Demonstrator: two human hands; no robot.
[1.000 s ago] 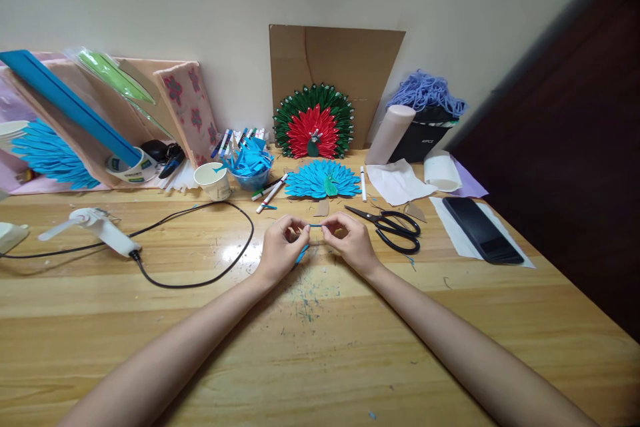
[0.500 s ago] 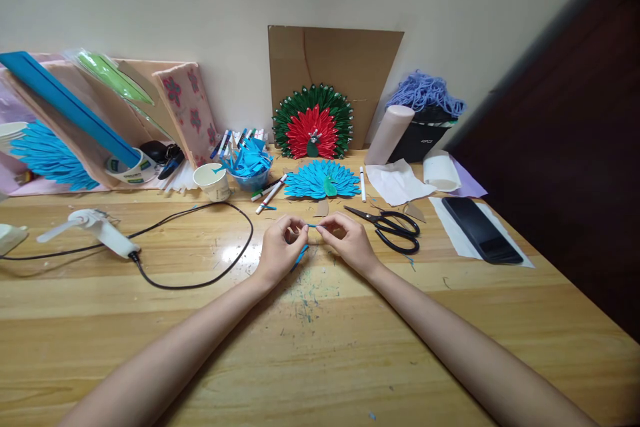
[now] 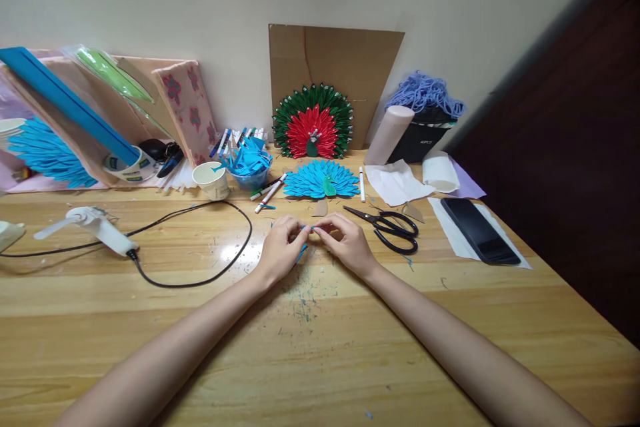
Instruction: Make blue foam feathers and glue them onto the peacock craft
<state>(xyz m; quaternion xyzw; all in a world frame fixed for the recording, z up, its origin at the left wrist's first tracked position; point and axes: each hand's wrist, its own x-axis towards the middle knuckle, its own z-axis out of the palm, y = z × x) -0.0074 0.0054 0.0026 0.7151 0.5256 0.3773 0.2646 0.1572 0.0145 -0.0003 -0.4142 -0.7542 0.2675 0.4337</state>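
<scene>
My left hand [image 3: 281,248] and my right hand [image 3: 346,243] meet over the middle of the table, both pinching one small blue paper piece [image 3: 308,228] between thumbs and fingers. Part of a blue strip [image 3: 301,253] shows under my left hand. Just beyond them lies a blue fan of pointed paper pieces [image 3: 321,180] with a green shape at its centre. Black-handled scissors [image 3: 395,232] rest to the right of my right hand. Green and blue scraps dot the wood below my hands.
A red and green fan [image 3: 313,123] leans on cardboard [image 3: 350,67] at the back. Left are a bowl of blue pieces [image 3: 251,181], a paper cup [image 3: 211,180] and a corded white device [image 3: 107,233]. A phone [image 3: 480,232] lies right.
My fingertips have come closer together, and less of the blue piece shows between them. The blue strip under my left hand shows less.
</scene>
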